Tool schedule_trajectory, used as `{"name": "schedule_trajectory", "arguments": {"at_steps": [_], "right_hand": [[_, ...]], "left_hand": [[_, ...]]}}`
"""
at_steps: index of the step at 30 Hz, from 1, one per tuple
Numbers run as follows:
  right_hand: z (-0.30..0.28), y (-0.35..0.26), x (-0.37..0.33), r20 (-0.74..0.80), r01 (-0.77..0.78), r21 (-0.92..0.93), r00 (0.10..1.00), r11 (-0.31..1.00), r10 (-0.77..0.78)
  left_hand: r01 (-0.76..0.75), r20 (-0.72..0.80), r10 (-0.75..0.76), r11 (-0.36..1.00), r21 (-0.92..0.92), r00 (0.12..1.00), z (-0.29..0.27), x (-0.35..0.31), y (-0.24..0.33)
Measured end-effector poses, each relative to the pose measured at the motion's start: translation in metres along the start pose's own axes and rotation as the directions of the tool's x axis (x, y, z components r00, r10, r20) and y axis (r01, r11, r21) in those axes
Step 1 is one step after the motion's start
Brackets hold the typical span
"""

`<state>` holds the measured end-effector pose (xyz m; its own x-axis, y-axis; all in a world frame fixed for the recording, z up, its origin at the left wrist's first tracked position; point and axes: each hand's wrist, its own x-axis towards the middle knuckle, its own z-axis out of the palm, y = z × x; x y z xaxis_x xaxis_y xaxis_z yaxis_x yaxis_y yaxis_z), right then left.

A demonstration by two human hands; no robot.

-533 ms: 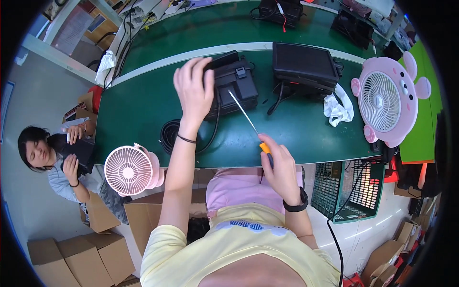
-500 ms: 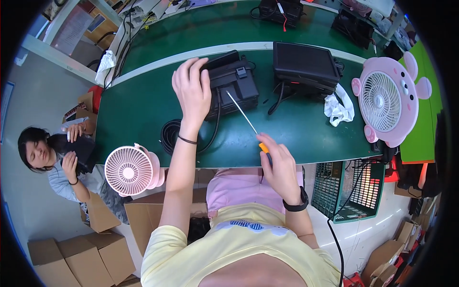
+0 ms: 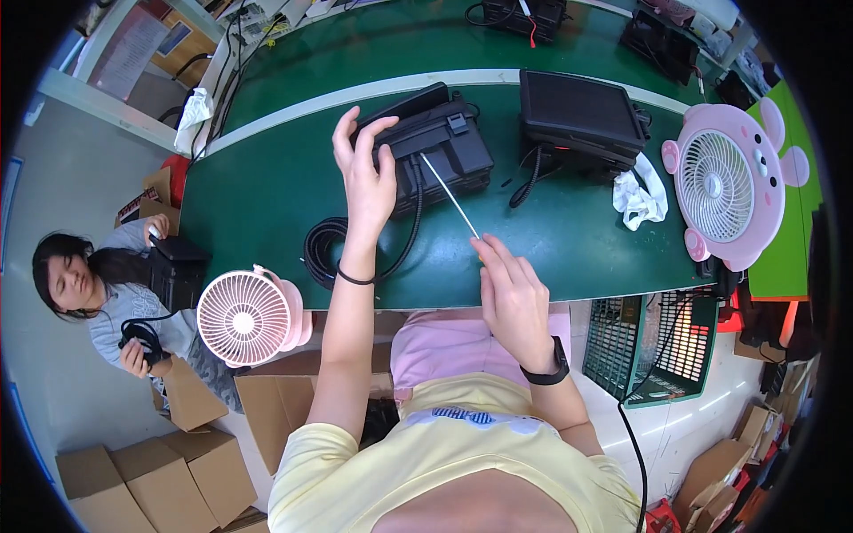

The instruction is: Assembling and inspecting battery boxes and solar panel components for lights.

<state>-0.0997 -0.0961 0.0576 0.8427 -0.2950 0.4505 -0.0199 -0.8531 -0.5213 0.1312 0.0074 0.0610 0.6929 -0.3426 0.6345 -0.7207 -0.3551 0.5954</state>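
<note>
My left hand (image 3: pixel 366 182) is at the left end of a black plastic box (image 3: pixel 444 147), its fingers spread and bent along the raised lid edge. A thick black cable (image 3: pixel 416 213) comes out of the box's near side and runs down to a coil (image 3: pixel 327 249) beside my left wrist. In my right hand (image 3: pixel 515 298) is a screwdriver (image 3: pixel 451 197), held near the table's front edge. Its long thin shaft slants up and left, with the tip at the box's near face by the cable. My fingers hide the handle.
A second black box with a screen-like top (image 3: pixel 582 111) stands to the right, next to crumpled white plastic (image 3: pixel 640 197). A pink animal-shaped fan (image 3: pixel 771 195) is far right; a small pink fan (image 3: pixel 267 313) is front left. At left a co-worker (image 3: pixel 133 284) handles a black box and cable.
My left fingers have spread and shifted on the box's edge. My right hand now covers the screwdriver's orange handle, which showed before. The co-worker has lowered one hand, which now holds coiled cable.
</note>
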Motion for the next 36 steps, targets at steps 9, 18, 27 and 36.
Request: {"name": "schedule_trajectory", "arguments": {"at_steps": [9,18,27,36], "right_hand": [[0.003,-0.002,0.0,-0.011,0.049,-0.114,0.999,0.992,-0.051],[0.005,-0.006,-0.001,0.03,-0.011,-0.033,0.999,0.999,0.012],[0.008,-0.002,-0.005,0.047,-0.1,0.258,0.995,0.961,0.091],[0.012,-0.004,-0.01,-0.044,-0.044,-0.024,0.998,0.999,0.042]], "left_hand": [[0.044,0.008,-0.043,0.998,-0.051,0.999,0.001,-0.001,-0.004],[0.041,-0.003,-0.042,0.997,-0.061,0.999,0.001,-0.001,0.0],[-0.008,-0.082,0.001,0.996,-0.089,0.997,0.002,-0.003,0.003],[-0.015,-0.074,0.009,0.997,-0.075,0.997,0.0,-0.007,0.002]]}}
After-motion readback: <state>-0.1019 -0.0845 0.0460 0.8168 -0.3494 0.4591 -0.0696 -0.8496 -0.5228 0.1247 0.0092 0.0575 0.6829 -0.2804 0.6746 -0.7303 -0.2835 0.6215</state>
